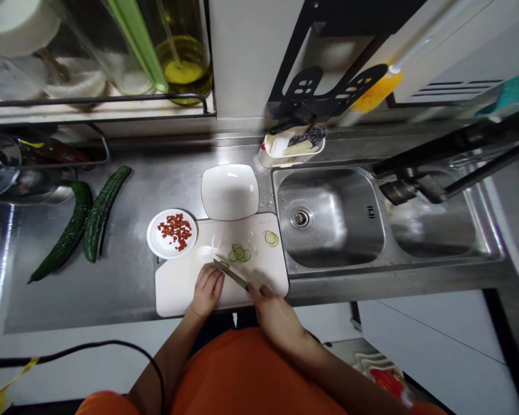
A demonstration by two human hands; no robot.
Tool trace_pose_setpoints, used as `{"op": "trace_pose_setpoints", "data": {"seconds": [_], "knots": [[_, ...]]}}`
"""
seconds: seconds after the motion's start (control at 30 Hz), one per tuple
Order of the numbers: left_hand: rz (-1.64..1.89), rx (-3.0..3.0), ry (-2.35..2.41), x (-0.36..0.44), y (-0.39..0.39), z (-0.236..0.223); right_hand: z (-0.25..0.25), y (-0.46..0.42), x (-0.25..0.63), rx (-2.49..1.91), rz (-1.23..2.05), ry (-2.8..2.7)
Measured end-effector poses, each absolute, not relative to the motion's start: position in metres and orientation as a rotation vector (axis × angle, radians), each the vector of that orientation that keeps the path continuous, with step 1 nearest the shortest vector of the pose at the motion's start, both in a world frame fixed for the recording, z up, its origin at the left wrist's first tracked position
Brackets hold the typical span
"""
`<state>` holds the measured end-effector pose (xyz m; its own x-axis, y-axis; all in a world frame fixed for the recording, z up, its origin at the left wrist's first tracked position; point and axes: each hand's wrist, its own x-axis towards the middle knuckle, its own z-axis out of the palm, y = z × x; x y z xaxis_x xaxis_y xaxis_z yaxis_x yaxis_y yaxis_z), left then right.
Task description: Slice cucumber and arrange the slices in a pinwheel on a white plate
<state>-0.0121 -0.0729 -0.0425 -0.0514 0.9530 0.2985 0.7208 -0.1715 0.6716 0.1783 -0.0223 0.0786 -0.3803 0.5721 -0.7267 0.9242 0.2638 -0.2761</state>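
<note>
My right hand [277,314] is closed around the handle of a kitchen knife [236,277], its blade slanting up and left over the white cutting board [177,294]. Beside the blade, my left hand [208,286] rests on the board with fingers curled together; whatever lies under them is hidden. A green-edged slice shows at the blade near the left fingertips. Several thin cucumber slices [239,253] lie just past the knife, and a small stack of cucumber slices [270,238] sits near the board's right edge.
A white plate of chopped red bits [176,231] overlaps the board's left corner. Behind the board stands an empty white dish [230,191]. Two long dark-green cucumbers [104,210] lie left. To the right are a steel sink [328,225] and black faucet [441,155]; a scrap-filled container [292,151] stands behind.
</note>
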Motion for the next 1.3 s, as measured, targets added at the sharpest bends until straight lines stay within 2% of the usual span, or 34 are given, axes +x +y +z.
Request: {"op": "trace_pose_setpoints", "data": {"seconds": [0.77, 1.3], "knots": [[1.046, 1.893, 1.79, -0.014, -0.076, -0.048, 0.095, -0.017, 0.176, 1.278, -0.882, 2.009], [1.118, 1.918, 1.746, -0.013, -0.072, -0.044, 0.097, -0.011, 0.172, 1.284, -0.983, 1.984]]}}
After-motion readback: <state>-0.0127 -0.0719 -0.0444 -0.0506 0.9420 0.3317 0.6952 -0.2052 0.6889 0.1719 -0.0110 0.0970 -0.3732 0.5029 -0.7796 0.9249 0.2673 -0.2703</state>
